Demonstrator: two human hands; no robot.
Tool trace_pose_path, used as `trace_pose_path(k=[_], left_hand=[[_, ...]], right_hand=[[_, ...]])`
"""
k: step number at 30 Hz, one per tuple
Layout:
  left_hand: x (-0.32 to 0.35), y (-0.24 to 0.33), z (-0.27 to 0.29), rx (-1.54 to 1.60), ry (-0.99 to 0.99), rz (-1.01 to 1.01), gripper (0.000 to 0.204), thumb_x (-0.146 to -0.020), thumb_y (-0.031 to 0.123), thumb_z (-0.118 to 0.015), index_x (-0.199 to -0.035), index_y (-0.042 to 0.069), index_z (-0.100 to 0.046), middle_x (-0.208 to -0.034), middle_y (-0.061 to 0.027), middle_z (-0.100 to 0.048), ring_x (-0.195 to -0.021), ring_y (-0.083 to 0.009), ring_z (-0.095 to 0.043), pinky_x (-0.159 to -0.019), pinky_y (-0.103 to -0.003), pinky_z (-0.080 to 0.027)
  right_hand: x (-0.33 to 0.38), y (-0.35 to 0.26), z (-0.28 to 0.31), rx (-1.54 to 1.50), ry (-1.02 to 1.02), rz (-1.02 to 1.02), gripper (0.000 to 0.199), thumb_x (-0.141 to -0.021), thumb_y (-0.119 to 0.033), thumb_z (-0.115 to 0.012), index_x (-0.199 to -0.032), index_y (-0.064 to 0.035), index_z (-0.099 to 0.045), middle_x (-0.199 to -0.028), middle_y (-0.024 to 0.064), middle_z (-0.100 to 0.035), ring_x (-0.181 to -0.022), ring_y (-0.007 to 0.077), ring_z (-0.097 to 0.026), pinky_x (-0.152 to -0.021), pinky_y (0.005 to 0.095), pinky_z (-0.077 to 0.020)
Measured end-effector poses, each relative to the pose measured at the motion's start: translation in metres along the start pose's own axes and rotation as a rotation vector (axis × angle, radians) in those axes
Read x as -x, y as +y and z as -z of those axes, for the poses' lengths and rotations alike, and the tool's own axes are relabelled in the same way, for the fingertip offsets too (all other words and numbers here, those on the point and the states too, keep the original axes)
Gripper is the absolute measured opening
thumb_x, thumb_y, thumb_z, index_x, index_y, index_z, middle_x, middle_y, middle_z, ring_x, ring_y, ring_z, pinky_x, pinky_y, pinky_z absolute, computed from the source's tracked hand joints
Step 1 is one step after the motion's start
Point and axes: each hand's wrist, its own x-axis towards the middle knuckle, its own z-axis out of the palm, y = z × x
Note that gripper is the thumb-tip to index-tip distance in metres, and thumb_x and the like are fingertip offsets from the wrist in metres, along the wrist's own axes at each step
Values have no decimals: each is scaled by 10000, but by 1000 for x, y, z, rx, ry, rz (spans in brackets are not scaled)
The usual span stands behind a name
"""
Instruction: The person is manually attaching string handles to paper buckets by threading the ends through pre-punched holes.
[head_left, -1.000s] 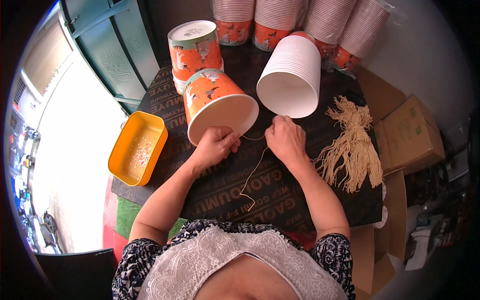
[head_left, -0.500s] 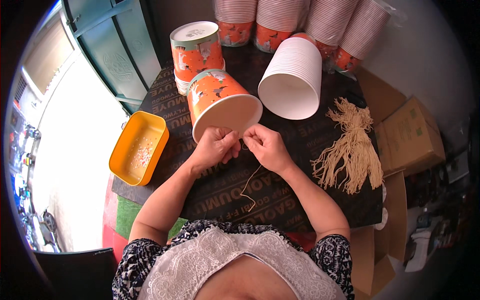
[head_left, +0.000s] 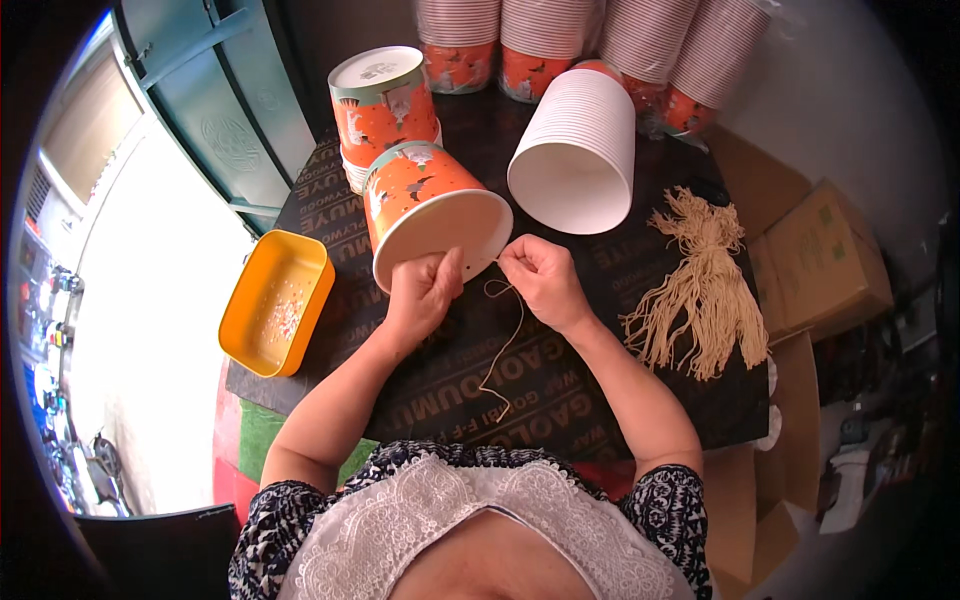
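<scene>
An orange paper bucket (head_left: pixel 420 188) with printed figures lies tilted on the table, its white open mouth facing me. Small dark holes show inside near its lower right rim. My left hand (head_left: pixel 424 292) is closed in front of the lower rim, thumb raised against the opening; what its fingers hold, if anything, is hidden. Beside the holes, my right hand (head_left: pixel 545 284) pinches a thin beige cord (head_left: pixel 513 340). The cord loops below those fingers and trails down over the black table.
Behind stand upside-down orange buckets (head_left: pixel 385 115) and a white nested stack (head_left: pixel 575 150) on its side. Wrapped bucket stacks (head_left: pixel 530 72) line the back. A yellow tub (head_left: pixel 237 325) with small bits sits left; a bundle of cords (head_left: pixel 697 290) and a cardboard box (head_left: pixel 825 262) are right.
My hands have moved apart at the rim. The left has shifted left with its thumb raised before the opening; the right has moved slightly right, uncovering the holes. The view has shifted slightly.
</scene>
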Motion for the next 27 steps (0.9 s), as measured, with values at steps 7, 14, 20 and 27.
trace_pose_path(k=[7, 14, 20, 27], left_hand=[[3, 14, 1, -819, -64, -402, 82, -781, 58, -576, -770, -22, -592, -859, -178, -589, -824, -316, -578, -706, -424, -460], [13, 8, 8, -1484, -100, -592, 181, -772, 121, -536, -877, -6, -610, -887, -135, -568, -933, -256, -524, -783, -397, -393], [4, -5, 10, -1456, -300, -430, 177, -773, 130, -543, -877, 7, -617, -857, -117, -604, -879, -246, -548, -787, -380, -377], [-3, -14, 16, -1440, -317, -457, 184, -777, 131, -556, -879, -12, -613, -863, -146, -609, -883, -275, -567, -815, -409, -382]], right_hand=[[-3, 2, 7, -57, 48, -13, 114, -877, -47, -602, -793, 30, -589, -661, -33, -551, -598, 20, -458, -519, 212, -391], [-5, -1, 11, -129, 65, -41, 96, -881, -41, -604, -807, 22, -606, -679, -57, -540, -599, 6, -442, -514, 192, -363], [-4, -11, 9, -163, 24, -54, 91, -890, -53, -617, -824, 10, -608, -675, -75, -511, -576, -8, -400, -491, 178, -316], [-3, -20, 11, -152, -10, 12, 112, -894, -83, -624, -820, -1, -608, -658, -75, -509, -572, -3, -407, -492, 185, -336]])
